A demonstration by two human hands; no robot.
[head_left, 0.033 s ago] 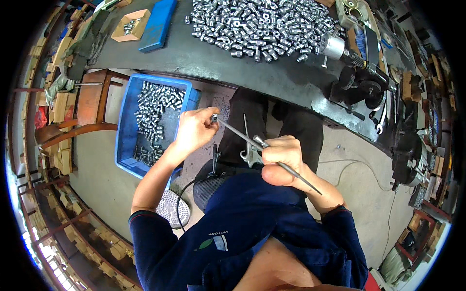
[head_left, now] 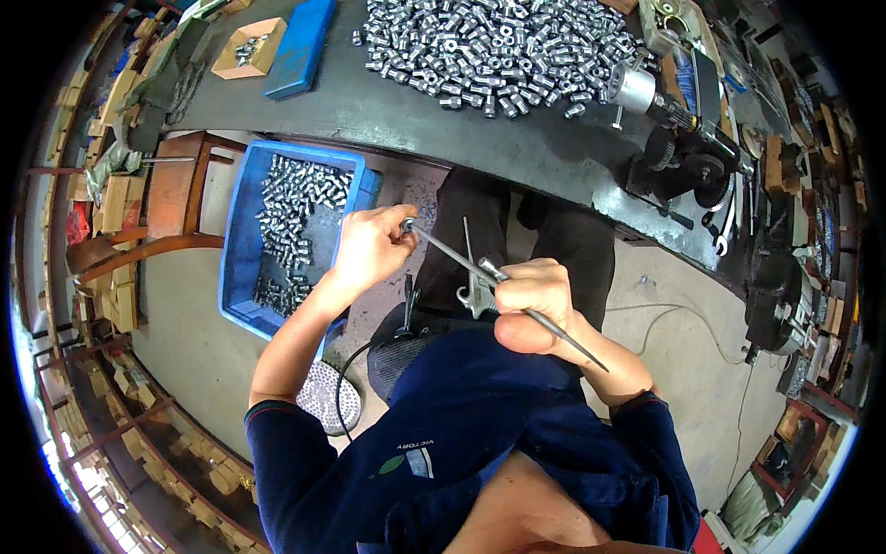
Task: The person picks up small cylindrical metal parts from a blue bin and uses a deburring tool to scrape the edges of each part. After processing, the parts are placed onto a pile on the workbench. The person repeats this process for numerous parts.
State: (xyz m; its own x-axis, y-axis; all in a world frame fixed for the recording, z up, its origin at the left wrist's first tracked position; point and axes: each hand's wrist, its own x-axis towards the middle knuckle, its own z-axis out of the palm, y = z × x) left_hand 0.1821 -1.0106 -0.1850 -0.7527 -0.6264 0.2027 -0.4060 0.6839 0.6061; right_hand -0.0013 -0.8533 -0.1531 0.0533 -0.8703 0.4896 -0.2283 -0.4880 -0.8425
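A slim round file (head_left: 452, 252) slants across my lap, its pointed tang (head_left: 591, 356) sticking out below my right hand. My right hand (head_left: 535, 300) is wrapped round the file. A small shiny metal fitting (head_left: 493, 269) shows at the same hand's fingers. With bent fingertips, my left hand (head_left: 371, 247) pinches another metal fitting (head_left: 408, 224) at the file's far end. Whether the file's tip sits inside its bore cannot be made out. Under the file, an air blow gun (head_left: 478, 297) with a thin nozzle lies on my lap.
To the left stands a blue crate (head_left: 242, 231) with many fittings. A large pile of fittings (head_left: 498, 55) covers the far workbench (head_left: 369, 125), near a blue box (head_left: 300, 55) and a small cardboard tray (head_left: 226, 66). A dark geared fixture (head_left: 688, 166) stands at right. A wooden stool (head_left: 175, 194) is beside the crate.
My right hand and the file's tang have shifted very slightly to the left. My left hand stays in place.
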